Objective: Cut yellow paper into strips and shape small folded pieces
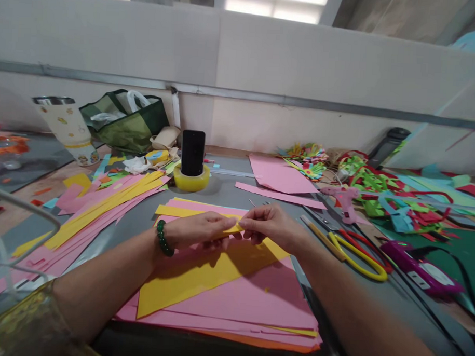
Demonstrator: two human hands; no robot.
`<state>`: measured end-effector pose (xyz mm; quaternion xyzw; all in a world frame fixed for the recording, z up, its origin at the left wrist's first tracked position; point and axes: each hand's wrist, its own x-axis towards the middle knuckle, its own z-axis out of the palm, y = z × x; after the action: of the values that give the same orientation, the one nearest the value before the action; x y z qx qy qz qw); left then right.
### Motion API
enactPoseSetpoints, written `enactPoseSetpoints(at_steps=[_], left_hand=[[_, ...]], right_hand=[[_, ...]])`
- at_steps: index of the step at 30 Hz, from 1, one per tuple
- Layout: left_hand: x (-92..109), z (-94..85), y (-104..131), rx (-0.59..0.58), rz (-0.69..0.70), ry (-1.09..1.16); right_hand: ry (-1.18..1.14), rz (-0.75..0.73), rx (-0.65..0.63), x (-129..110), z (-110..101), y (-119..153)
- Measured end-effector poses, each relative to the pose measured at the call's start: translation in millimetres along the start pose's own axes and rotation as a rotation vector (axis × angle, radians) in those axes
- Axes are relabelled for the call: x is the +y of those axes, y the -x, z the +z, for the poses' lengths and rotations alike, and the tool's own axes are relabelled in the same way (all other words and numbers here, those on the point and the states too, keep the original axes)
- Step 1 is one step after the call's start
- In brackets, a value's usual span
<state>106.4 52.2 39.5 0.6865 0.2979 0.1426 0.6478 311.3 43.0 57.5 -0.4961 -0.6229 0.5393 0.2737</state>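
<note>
My left hand [204,229], with a green bead bracelet [164,239] at its wrist, is closed on a narrow folded yellow paper strip [232,228]. The fingers of my right hand [265,224] pinch the strip's other end. Both hands are held over a stack of pink paper [249,298]. A wide yellow sheet [195,278] lies slantwise on the stack under my hands. Another yellow strip [174,211] rests at the stack's far left edge. My fingers hide part of the folded strip.
Yellow-handled scissors [359,260], a pink glue gun [345,202] and a purple power strip [421,270] lie to the right. Cut strips [99,214] spread at the left. A phone [192,152] stands in a yellow tape roll [191,180]; a tumbler [67,130] is at the back left.
</note>
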Motion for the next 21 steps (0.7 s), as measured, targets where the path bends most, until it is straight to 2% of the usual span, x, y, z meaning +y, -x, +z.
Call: enactPoseSetpoints(at_steps=[7,16,21], left_hand=[[-4.4,-5.5,-2.6,0.002,-0.091,0.108],[-6.2,-9.9,-4.3,0.06,-0.091,0.098],[-3.2,-17.2,-2.3,0.085,-0.085,0.095]], right_hand=[[0.006,-0.005,-0.01,-0.7,0.0,0.4],[0.014,-0.046,-0.01,3.0,-2.3,0.0],[0.004,-0.059,0.05,0.4,-2.7,0.0]])
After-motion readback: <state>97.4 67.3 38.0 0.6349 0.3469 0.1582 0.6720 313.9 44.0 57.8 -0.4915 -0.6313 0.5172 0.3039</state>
